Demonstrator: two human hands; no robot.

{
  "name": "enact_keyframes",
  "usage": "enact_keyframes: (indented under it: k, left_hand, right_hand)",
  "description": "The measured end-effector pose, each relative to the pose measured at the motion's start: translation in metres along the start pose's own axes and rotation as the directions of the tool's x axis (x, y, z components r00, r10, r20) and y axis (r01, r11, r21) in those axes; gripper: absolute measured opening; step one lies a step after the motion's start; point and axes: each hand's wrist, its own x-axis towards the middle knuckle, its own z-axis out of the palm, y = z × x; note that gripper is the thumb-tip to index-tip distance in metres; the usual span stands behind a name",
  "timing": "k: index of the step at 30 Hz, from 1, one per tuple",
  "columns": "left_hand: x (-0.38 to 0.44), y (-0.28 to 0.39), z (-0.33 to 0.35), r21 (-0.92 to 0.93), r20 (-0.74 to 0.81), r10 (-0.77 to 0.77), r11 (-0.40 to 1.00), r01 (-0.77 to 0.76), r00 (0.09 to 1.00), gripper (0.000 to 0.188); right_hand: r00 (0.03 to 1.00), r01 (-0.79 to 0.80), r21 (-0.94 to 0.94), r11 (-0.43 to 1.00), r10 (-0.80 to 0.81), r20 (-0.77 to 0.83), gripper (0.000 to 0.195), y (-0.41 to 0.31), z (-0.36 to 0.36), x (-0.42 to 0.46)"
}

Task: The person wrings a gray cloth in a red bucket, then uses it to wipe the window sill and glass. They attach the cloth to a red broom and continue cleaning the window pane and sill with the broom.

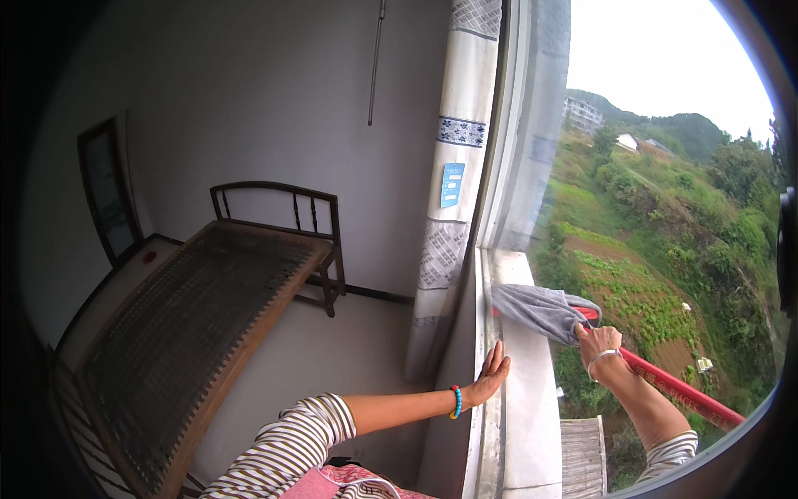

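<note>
My right hand (600,346), with a silver bangle at the wrist, grips a red pole (679,390) outside the window. A grey cloth (542,309) is wrapped over the pole's upper end, which lies across the pale outer sill (527,405). My left hand (489,380), wearing a beaded bracelet, rests on the window frame's lower track (492,430) with its fingers extended, holding nothing. The cloth lies above and to the right of the left hand in the view.
A patterned curtain (461,93) with a blue tag (452,185) hangs beside the window's glass pane (542,125). Behind on the left stands a wooden bed frame (249,349). Outside, below the sill, are a corrugated roof (583,455) and a garden slope (648,299).
</note>
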Motion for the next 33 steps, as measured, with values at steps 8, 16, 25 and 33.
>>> enact_keyframes:
  k: [8,16,25,33]
  left_hand:
    - [-0.003,0.010,-0.001,-0.015,0.036,-0.016,1.000,0.017,0.999,0.082]
    - [-0.002,0.002,-0.006,0.019,-0.025,-0.016,1.000,0.017,1.000,0.073]
    - [-0.003,0.000,-0.008,-0.019,0.026,-0.057,0.998,0.058,0.998,0.077]
    - [0.014,-0.055,-0.023,-0.073,0.111,0.096,0.993,-0.088,0.989,0.069]
  right_hand:
    - [0.995,-0.060,0.026,0.998,0.062,-0.072,0.028,-0.014,0.037,0.087]
    - [0.967,-0.210,0.316,0.925,0.244,-0.071,0.025,-0.072,0.053,0.184]
    - [0.934,-0.249,0.354,0.901,0.321,-0.159,0.022,-0.050,0.085,0.210]
    - [0.820,-0.540,0.389,0.746,0.570,0.046,0.018,0.038,0.153,0.179]
